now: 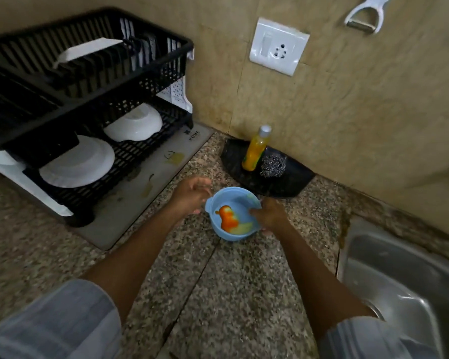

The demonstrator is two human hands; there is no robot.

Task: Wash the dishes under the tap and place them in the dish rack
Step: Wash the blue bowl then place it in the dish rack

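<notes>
Blue bowl [233, 213], sauce-smeared, right hand [268, 215] gripping rim

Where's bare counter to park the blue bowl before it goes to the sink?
Bare granite runs in front of the bowl, between mat and sink, with only the forearms over it. The back corner is crowded: black tray, soap bottle, scrubber. The rack fills the left.

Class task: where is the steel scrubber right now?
In the head view, the steel scrubber sits on the black corner tray against the wall, right beside the yellow dish soap bottle, beyond the blue bowl.
</notes>
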